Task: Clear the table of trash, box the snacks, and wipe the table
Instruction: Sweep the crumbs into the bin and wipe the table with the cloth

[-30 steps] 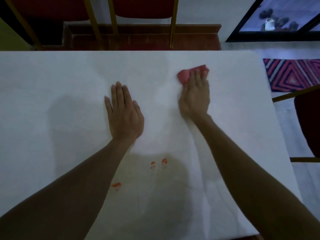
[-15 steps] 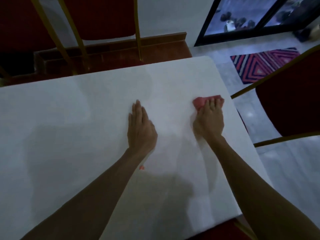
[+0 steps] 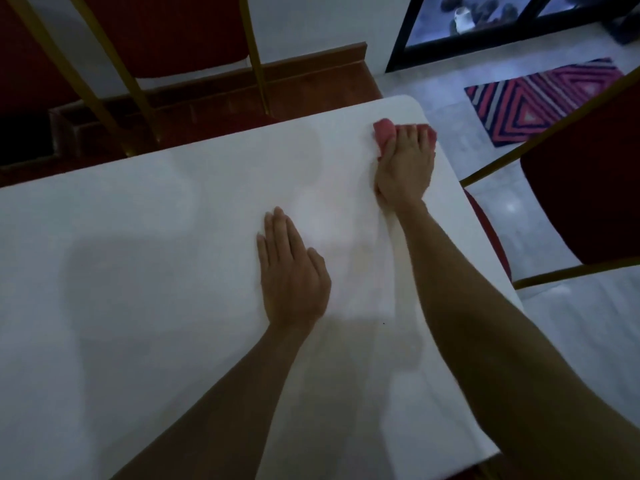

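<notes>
A white table [image 3: 138, 265] fills most of the view. My right hand [image 3: 407, 168] presses a bunched pink cloth [image 3: 384, 133] against the tabletop near the far right corner, close to the right edge; my fingers cover most of the cloth. My left hand [image 3: 292, 271] lies flat, palm down, on the table's middle, fingers together, holding nothing. No snacks, box or trash show in the view.
A red chair with gold legs [image 3: 588, 188] stands just off the table's right edge. Another red chair [image 3: 180, 32] stands beyond the far edge. A striped red and blue rug [image 3: 540, 98] lies on the grey floor by a dark glass door [image 3: 491, 22].
My right hand has slid the pink cloth farther toward the far right corner. The view has swung right, and the orange stains near me have gone out of sight.
</notes>
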Tool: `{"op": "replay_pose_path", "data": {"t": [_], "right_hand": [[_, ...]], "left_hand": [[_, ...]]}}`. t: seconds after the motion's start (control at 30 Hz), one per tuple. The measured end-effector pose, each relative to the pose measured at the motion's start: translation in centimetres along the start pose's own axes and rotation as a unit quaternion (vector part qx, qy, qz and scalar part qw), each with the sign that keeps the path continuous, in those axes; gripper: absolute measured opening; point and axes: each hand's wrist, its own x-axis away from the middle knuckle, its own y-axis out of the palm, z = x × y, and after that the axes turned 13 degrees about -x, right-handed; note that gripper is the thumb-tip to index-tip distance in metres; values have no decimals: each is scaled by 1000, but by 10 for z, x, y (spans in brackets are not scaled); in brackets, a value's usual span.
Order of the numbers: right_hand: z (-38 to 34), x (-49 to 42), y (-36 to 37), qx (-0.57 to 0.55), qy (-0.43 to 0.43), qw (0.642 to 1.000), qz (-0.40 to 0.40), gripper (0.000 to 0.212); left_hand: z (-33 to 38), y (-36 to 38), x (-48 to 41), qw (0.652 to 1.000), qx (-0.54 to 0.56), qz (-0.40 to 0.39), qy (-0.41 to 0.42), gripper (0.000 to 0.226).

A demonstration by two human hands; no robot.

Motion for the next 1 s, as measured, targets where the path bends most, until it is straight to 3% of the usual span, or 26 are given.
{"op": "replay_pose_path", "data": {"t": [0.07,0.13,0.2,0.3,0.33,0.43,0.53,0.6,0.67,0.73,0.8,0.9,0.97,1.0], "right_hand": [[-40,9,24,-10,-8,1000,-2,47],[-89,34,46,-9,-143,987,-68,45],[-119,62,58,-6,-288,946,-148,46],[-101,42,49,16,-403,887,-227,45],[-86,27,42,15,-408,886,-222,44],[-22,-8,17,-28,-234,966,-106,40],[2,10,7,-17,-38,999,-33,50],[-17,49,12,-25,-58,996,-56,51],[-29,93,12,-30,-187,971,-143,51],[-18,121,2,-22,-323,920,-223,51],[17,117,-14,-50,-324,922,-205,46],[69,114,-50,-86,-85,989,-80,48],[76,136,-61,-59,37,997,-31,53],[67,158,-59,-43,51,997,-30,54]], "left_hand": [[-1,4,1,1000,-12,4,10,62],[-3,8,0,999,-32,8,17,61],[-6,12,0,999,-42,-3,21,60],[-4,11,0,998,-62,13,25,60],[-1,11,-1,998,-54,21,23,60],[3,7,-2,999,-24,27,15,63],[2,4,-1,1000,-21,14,10,64],[2,5,-2,1000,-27,8,8,65],[3,5,-1,1000,-21,0,4,66],[2,5,-1,1000,-10,1,5,65],[1,5,0,1000,-8,6,14,65],[2,6,-2,1000,5,14,16,66],[1,5,-2,1000,17,15,8,66],[1,5,-2,1000,19,12,7,67]]}}
